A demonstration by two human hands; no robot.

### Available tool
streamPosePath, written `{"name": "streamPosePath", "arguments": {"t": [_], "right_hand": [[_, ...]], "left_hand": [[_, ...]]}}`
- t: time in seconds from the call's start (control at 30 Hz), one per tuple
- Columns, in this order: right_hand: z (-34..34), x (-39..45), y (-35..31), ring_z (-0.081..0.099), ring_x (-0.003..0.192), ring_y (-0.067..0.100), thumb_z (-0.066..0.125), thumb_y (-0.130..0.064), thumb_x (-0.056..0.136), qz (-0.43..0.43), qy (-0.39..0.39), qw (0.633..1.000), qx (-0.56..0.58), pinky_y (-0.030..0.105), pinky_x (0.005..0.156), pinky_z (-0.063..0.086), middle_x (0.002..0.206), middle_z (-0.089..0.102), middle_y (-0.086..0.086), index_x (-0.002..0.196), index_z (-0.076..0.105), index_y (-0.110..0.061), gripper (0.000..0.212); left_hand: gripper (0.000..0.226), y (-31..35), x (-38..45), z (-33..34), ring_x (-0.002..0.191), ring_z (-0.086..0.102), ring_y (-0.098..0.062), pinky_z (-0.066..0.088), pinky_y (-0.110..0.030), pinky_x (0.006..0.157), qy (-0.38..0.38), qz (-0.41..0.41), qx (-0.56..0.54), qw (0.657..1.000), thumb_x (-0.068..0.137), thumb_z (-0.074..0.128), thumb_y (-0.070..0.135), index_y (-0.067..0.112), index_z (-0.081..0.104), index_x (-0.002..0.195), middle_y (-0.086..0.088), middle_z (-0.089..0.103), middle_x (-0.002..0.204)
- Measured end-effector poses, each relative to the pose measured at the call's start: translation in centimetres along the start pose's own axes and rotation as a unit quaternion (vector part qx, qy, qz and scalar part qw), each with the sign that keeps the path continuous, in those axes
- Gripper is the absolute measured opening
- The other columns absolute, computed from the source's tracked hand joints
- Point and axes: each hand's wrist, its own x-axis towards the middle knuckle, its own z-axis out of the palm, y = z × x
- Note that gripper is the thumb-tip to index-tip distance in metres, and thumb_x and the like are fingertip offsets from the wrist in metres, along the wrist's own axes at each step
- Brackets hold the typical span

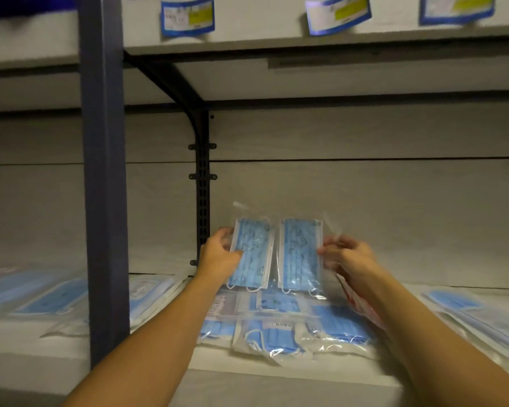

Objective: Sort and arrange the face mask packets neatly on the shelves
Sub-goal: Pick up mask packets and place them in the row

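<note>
Two clear packets of blue face masks stand upright side by side above the lower shelf point(291, 374). My left hand point(219, 255) grips the left packet point(252, 254) by its left edge. The right packet point(301, 254) is held at its right edge by my right hand point(348, 257). Below them a loose pile of mask packets point(291, 327) lies flat on the shelf, overlapping at odd angles. A red-and-white packet point(362, 306) shows under my right wrist.
More mask packets lie flat at the left point(41, 298) and right point(476, 315) of the shelf. A dark blue upright post point(105, 186) divides the shelf bays. A black bracket point(202, 186) runs up the back wall. Packets point(187, 14) stand on the upper shelf.
</note>
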Motion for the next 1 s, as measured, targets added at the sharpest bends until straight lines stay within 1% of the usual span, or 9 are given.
{"name": "streamPosePath", "arguments": {"t": [0.1, 0.17, 0.3, 0.4, 0.5, 0.63, 0.73, 0.87, 1.0], "right_hand": [[0.1, -0.3, -0.7, 0.072, 0.101, 0.039, 0.065, 0.014, 0.085, -0.010, -0.005, 0.998, 0.068, 0.050, 0.095, 0.056, 0.109, 0.072, 0.025, 0.115, 0.065, 0.007, 0.031], [0.2, -0.5, -1.2, 0.069, 0.106, 0.039, 0.062, 0.014, 0.088, -0.008, -0.017, 0.996, 0.091, 0.049, 0.098, 0.054, 0.114, 0.070, 0.027, 0.120, 0.060, 0.011, 0.032], [1.5, -1.6, -1.1, 0.067, 0.110, 0.040, 0.062, 0.014, 0.088, -0.001, -0.043, 0.994, 0.105, 0.044, 0.089, 0.058, 0.114, 0.068, 0.027, 0.118, 0.059, 0.014, 0.030], [2.4, -2.8, -1.2, 0.064, 0.113, 0.046, 0.061, 0.015, 0.088, -0.005, -0.086, 0.991, 0.106, 0.039, 0.080, 0.060, 0.103, 0.067, 0.024, 0.107, 0.062, 0.008, 0.020], [3.0, -3.6, -2.2, 0.063, 0.115, 0.045, 0.058, 0.016, 0.089, 0.001, -0.126, 0.984, 0.129, 0.050, 0.091, 0.057, 0.116, 0.065, 0.031, 0.120, 0.058, 0.011, 0.031], [3.7, -4.8, -4.5, 0.068, 0.111, 0.038, 0.054, 0.019, 0.086, 0.012, -0.201, 0.968, 0.149, 0.051, 0.088, 0.057, 0.123, 0.066, 0.025, 0.128, 0.057, 0.006, 0.044], [4.8, -6.4, -6.1, 0.067, 0.111, 0.036, 0.054, 0.016, 0.087, -0.001, -0.240, 0.960, 0.141, 0.051, 0.091, 0.056, 0.118, 0.069, 0.022, 0.120, 0.065, 0.004, 0.036], [6.7, -8.6, -7.5, 0.069, 0.108, 0.032, 0.065, 0.003, 0.089, -0.006, -0.266, 0.954, 0.138, 0.044, 0.084, 0.057, 0.116, 0.071, 0.019, 0.114, 0.070, 0.000, 0.026], [8.7, -10.7, -8.4, 0.069, 0.107, 0.034, 0.067, 0.002, 0.089, -0.017, -0.275, 0.954, 0.116, 0.043, 0.088, 0.057, 0.112, 0.072, 0.021, 0.113, 0.069, 0.004, 0.024]], "left_hand": [[0.026, 1.8, -0.8, -0.8, 0.081, 0.065, -0.005, 0.053, -0.021, 0.062, 0.023, -0.006, -0.008, 1.000, 0.090, 0.068, 0.001, 0.024, 0.064, 0.100, 0.006, 0.068, 0.096], [0.021, 2.8, -1.8, -1.4, 0.081, 0.069, -0.011, 0.056, -0.024, 0.064, 0.041, -0.018, -0.008, 0.999, 0.092, 0.067, 0.003, 0.023, 0.068, 0.094, 0.001, 0.072, 0.096], [0.009, 4.7, -4.2, -3.0, 0.085, 0.072, -0.014, 0.060, -0.028, 0.067, 0.078, -0.038, 0.012, 0.996, 0.094, 0.067, 0.012, 0.016, 0.072, 0.101, -0.001, 0.074, 0.097], [0.004, 6.9, -6.4, -4.0, 0.081, 0.070, -0.010, 0.055, -0.018, 0.057, 0.099, -0.035, 0.037, 0.994, 0.095, 0.067, 0.014, 0.017, 0.071, 0.096, 0.004, 0.072, 0.091], [0.004, 9.2, -8.1, -5.0, 0.081, 0.069, -0.009, 0.048, -0.011, 0.051, 0.120, -0.031, 0.061, 0.990, 0.095, 0.068, 0.015, 0.017, 0.070, 0.093, 0.006, 0.070, 0.088], [0.009, 12.2, -10.2, -6.5, 0.092, 0.071, -0.015, 0.060, -0.028, 0.073, 0.145, -0.026, 0.063, 0.987, 0.096, 0.067, 0.015, 0.014, 0.071, 0.104, 0.002, 0.072, 0.099], [0.009, 14.0, -11.9, -7.7, 0.093, 0.070, -0.013, 0.060, -0.029, 0.075, 0.167, -0.016, 0.070, 0.983, 0.095, 0.068, 0.017, 0.016, 0.071, 0.103, 0.002, 0.072, 0.100], [0.003, 15.3, -13.8, -9.8, 0.095, 0.073, -0.017, 0.062, -0.038, 0.083, 0.188, -0.020, 0.022, 0.982, 0.093, 0.071, 0.014, 0.016, 0.071, 0.096, -0.001, 0.074, 0.100], [0.006, 16.2, -15.8, -12.6, 0.091, 0.075, -0.017, 0.063, -0.037, 0.078, 0.210, -0.026, -0.022, 0.977, 0.093, 0.070, 0.011, 0.014, 0.071, 0.098, -0.003, 0.076, 0.100]]}}
